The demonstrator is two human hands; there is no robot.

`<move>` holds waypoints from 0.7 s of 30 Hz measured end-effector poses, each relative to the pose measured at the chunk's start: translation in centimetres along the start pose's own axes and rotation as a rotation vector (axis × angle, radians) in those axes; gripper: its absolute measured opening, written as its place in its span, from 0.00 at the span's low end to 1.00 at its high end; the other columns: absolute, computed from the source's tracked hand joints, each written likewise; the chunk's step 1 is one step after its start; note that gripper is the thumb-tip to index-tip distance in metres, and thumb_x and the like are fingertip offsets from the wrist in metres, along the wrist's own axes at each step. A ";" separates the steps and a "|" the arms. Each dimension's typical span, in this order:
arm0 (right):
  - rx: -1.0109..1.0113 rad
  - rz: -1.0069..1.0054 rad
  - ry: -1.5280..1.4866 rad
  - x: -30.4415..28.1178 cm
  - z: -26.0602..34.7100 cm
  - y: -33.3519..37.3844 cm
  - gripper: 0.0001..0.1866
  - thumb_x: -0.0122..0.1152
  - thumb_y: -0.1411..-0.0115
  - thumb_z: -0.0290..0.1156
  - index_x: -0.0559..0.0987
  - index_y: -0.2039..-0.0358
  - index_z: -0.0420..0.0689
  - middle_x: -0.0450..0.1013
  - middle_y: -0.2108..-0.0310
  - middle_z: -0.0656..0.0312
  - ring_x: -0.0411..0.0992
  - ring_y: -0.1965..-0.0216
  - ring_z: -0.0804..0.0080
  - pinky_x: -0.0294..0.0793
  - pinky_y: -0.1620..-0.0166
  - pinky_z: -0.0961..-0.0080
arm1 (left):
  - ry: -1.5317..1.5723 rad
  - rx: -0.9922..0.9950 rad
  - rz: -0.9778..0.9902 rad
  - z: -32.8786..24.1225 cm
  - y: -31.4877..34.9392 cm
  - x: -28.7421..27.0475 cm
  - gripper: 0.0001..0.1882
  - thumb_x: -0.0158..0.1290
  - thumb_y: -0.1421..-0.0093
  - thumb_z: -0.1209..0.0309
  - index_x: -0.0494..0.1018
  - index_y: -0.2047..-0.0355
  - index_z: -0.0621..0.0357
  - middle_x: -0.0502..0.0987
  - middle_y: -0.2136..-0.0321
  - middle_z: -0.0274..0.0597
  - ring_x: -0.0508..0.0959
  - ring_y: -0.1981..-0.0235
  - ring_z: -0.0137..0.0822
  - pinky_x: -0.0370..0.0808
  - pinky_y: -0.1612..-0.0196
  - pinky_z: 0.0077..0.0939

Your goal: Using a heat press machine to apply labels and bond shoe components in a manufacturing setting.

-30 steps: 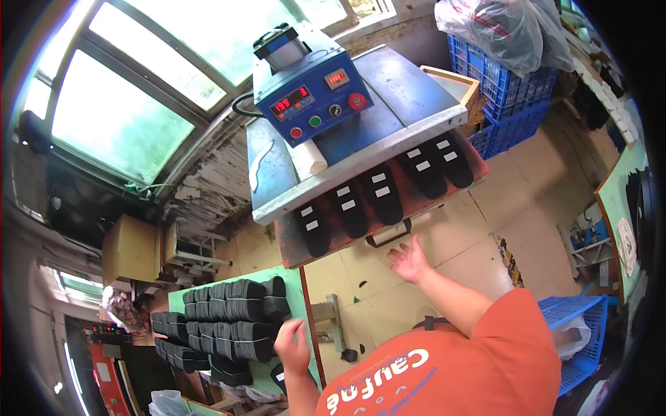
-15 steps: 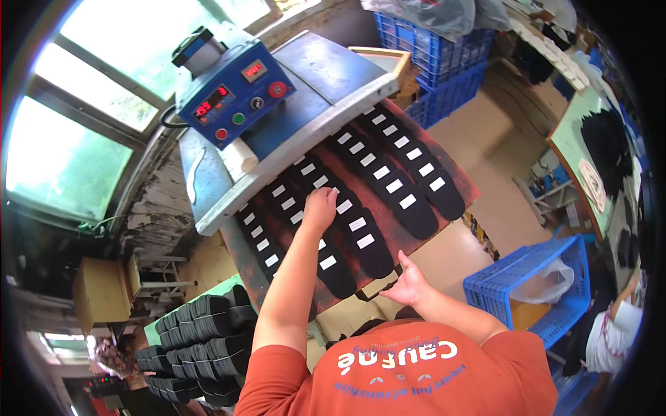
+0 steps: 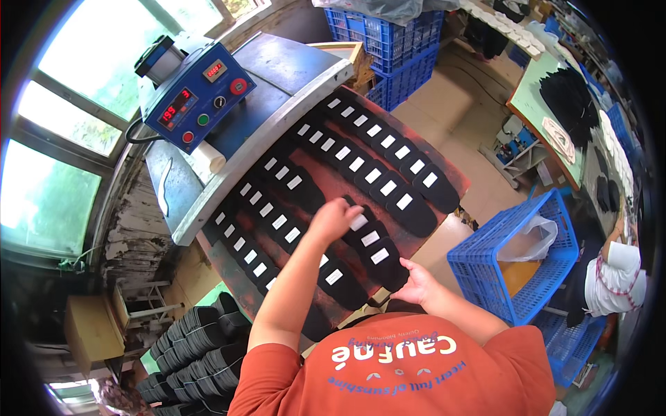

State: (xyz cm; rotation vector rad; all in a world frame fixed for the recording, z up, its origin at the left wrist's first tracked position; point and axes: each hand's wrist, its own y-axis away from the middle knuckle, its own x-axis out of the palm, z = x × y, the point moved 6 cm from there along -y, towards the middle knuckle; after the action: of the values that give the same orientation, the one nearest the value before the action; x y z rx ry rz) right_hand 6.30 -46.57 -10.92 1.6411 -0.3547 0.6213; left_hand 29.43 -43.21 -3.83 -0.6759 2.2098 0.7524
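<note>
Our left hand is about dead centre, forearm in from 7 o'clock, fingers bent down at the top end of the black pads in the middle row; we can't tell if it's pinching one. That lower group overlaps and runs from the fingers toward 5 o'clock, three white labels showing. Our right hand sits between 4 and 5 o'clock, right at the lowest pad's end, thumb apart from the fingers; we can't tell if it grips. All pads lie on the red board. Same row has three more labelled pads toward 10 o'clock, bare red between the groups. Two rows lie on the 8 o'clock side, two toward 1. We've got the control box at 10 o'clock, lit display, white roll beside it, silver rail across the board's top end. Black stacks at 7. Blue crate between 3 and 4, clear bag inside. Green desk at 2, black heap on it.
</note>
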 end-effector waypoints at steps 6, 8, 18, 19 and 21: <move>-0.091 0.047 0.011 -1.0 -0.4 1.0 0.21 0.44 0.38 0.37 0.63 0.46 0.42 0.65 0.48 0.54 0.63 0.46 0.60 0.50 0.39 0.58 | 0.241 0.263 0.284 -4.2 4.5 5.8 0.31 0.60 0.53 0.68 0.60 0.51 0.63 0.75 0.64 0.56 0.78 0.75 0.46 0.72 0.80 0.32; -0.132 0.121 0.037 -0.5 -0.9 2.0 0.22 0.48 0.39 0.36 0.62 0.46 0.41 0.65 0.48 0.53 0.63 0.46 0.61 0.52 0.40 0.61 | 0.286 0.244 0.238 -4.4 5.4 4.8 0.28 0.59 0.53 0.70 0.62 0.52 0.63 0.76 0.66 0.52 0.78 0.78 0.45 0.70 0.85 0.30; -0.693 0.164 1.122 7.8 -0.3 2.1 0.22 0.65 0.52 0.29 0.71 0.57 0.37 0.72 0.61 0.57 0.69 0.57 0.72 0.68 0.52 0.70 | 0.370 -0.139 -0.559 9.8 1.4 -6.1 0.15 0.53 0.47 0.62 0.72 0.67 0.64 0.73 0.66 0.55 0.74 0.63 0.48 0.70 0.58 0.37; -0.879 0.196 1.348 9.0 -1.4 2.0 0.24 0.65 0.54 0.30 0.70 0.58 0.35 0.65 0.55 0.51 0.66 0.53 0.64 0.63 0.47 0.66 | -0.155 -0.324 -0.953 13.0 2.3 -9.4 0.20 0.54 0.48 0.61 0.70 0.64 0.68 0.73 0.65 0.59 0.73 0.63 0.53 0.69 0.56 0.42; -1.097 0.120 1.865 9.4 -4.1 0.5 0.26 0.67 0.56 0.30 0.67 0.58 0.36 0.57 0.50 0.47 0.64 0.52 0.51 0.62 0.46 0.66 | -0.218 -0.649 -0.992 19.3 2.1 -11.7 0.27 0.56 0.49 0.60 0.65 0.58 0.71 0.73 0.65 0.61 0.73 0.62 0.57 0.69 0.54 0.45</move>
State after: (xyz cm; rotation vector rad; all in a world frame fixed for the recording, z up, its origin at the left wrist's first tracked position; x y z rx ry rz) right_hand 12.76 -41.54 -4.74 -0.3505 0.5470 1.3990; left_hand 43.86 -25.83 -5.78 -1.7189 1.1388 0.9071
